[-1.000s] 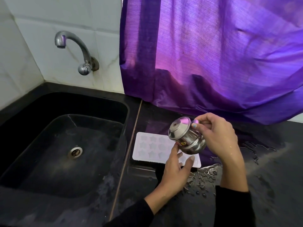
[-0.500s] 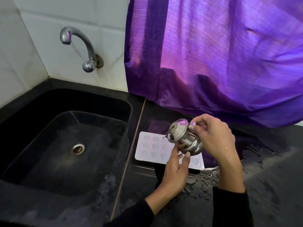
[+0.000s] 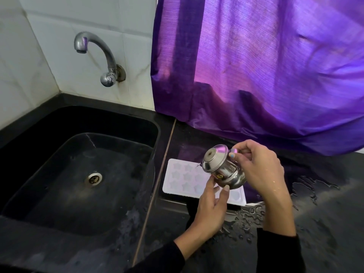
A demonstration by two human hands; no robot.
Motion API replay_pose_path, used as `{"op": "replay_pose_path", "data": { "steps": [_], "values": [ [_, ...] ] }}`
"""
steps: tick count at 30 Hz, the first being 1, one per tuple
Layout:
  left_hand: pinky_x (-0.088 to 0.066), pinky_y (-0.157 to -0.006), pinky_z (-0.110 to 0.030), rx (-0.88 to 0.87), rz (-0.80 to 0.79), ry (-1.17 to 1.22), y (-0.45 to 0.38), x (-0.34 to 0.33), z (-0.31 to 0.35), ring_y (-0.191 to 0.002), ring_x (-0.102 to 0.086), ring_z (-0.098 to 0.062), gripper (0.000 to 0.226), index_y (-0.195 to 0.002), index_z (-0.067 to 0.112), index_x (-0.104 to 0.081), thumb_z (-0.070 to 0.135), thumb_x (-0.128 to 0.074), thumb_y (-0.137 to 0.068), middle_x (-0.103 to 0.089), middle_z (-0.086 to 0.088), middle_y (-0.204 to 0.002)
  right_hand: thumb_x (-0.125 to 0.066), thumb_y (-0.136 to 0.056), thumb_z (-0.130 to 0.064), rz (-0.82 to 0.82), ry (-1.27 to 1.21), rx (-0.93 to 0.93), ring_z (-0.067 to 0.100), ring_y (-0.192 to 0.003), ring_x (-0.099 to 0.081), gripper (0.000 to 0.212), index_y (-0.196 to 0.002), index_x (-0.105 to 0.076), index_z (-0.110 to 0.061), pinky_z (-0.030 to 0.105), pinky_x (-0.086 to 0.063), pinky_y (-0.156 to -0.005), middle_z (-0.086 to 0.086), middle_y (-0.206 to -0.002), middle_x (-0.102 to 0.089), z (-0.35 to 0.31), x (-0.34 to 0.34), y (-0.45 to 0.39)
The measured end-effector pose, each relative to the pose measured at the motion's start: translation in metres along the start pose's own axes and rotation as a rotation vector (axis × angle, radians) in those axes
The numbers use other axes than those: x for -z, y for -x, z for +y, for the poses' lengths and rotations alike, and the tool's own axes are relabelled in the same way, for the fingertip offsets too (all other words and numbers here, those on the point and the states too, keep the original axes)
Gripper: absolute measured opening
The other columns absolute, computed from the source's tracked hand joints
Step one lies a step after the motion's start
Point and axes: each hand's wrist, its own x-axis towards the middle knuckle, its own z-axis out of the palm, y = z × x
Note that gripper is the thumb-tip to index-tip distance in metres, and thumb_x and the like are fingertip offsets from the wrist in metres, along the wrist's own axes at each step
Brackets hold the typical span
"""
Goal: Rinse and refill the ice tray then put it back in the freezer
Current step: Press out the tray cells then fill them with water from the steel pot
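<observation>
A white ice tray with star-shaped cells lies flat on the black counter just right of the sink. Above its right half I hold a small lidded steel pot, tilted with its spout toward the tray. My right hand grips the pot by its handle side. My left hand is under the pot, with fingertips touching its lower side. The tray's right part is hidden behind the pot and my hands.
A black sink with a metal drain lies to the left, under a chrome tap on the tiled wall. A purple curtain hangs down to the counter behind. Water is spilled on the counter at right.
The pot and both hands stay over the tray's right half in nearly the same pose; the view has shifted slightly.
</observation>
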Motion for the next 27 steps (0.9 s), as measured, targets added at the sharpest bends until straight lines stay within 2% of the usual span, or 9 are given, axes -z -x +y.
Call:
{"op": "replay_pose_path", "data": {
  "steps": [3,7,14,21,24,27],
  "values": [
    [-0.035,-0.095,-0.013,-0.009,0.006,0.009,0.002,-0.001,0.002,-0.129,-0.041,0.000,0.048,-0.145,0.035,-0.029,0.036,-0.044,-0.099,-0.048,0.016,-0.139,-0.067,-0.084,-0.037,0.005,-0.047,-0.014,0.011,-0.087,-0.062,0.006,-0.084,-0.063,-0.034,0.038,-0.047,-0.082,-0.017,-0.083,-0.067,0.003,0.003,0.001],
    [-0.034,-0.093,-0.008,-0.038,0.053,0.014,0.005,-0.002,0.007,-0.128,-0.040,0.004,0.046,-0.143,0.036,-0.031,0.032,-0.044,-0.100,-0.046,0.023,-0.136,-0.068,-0.084,-0.035,0.022,-0.104,-0.005,0.011,-0.089,-0.063,0.007,-0.082,-0.062,-0.033,0.042,-0.049,-0.084,-0.017,-0.081,-0.067,0.004,0.007,0.003],
    [-0.038,-0.103,-0.022,-0.060,0.134,0.026,0.009,-0.002,0.012,-0.130,-0.040,0.001,0.049,-0.145,0.030,-0.030,0.028,-0.046,-0.099,-0.049,0.016,-0.137,-0.067,-0.084,-0.037,0.013,-0.098,0.032,0.010,-0.088,-0.063,0.006,-0.085,-0.062,-0.033,0.038,-0.047,-0.083,-0.018,-0.081,-0.068,-0.006,0.001,0.004],
    [-0.036,-0.095,-0.010,-0.043,0.158,0.016,0.008,0.002,0.009,-0.128,-0.043,0.001,0.047,-0.143,0.031,-0.031,0.028,-0.046,-0.099,-0.051,0.014,-0.136,-0.066,-0.084,-0.039,0.001,-0.013,0.071,0.011,-0.090,-0.062,0.005,-0.084,-0.061,-0.037,0.034,-0.042,-0.078,-0.018,-0.084,-0.068,-0.016,-0.011,0.002],
    [-0.035,-0.089,0.000,-0.039,0.170,0.005,0.006,0.003,0.006,-0.127,-0.044,0.003,0.047,-0.144,0.031,-0.031,0.027,-0.046,-0.099,-0.054,0.016,-0.133,-0.065,-0.085,-0.038,0.006,0.011,0.082,0.013,-0.091,-0.062,0.005,-0.087,-0.061,-0.036,0.033,-0.039,-0.078,-0.017,-0.085,-0.067,-0.017,-0.014,0.001],
    [-0.034,-0.086,0.002,-0.030,0.181,0.009,0.004,0.004,0.005,-0.127,-0.044,0.004,0.048,-0.145,0.031,-0.031,0.027,-0.045,-0.099,-0.053,0.017,-0.133,-0.064,-0.086,-0.038,0.011,0.028,0.090,0.013,-0.091,-0.062,0.005,-0.088,-0.061,-0.036,0.033,-0.036,-0.076,-0.017,-0.085,-0.067,-0.018,-0.017,0.000]
  ]
}}
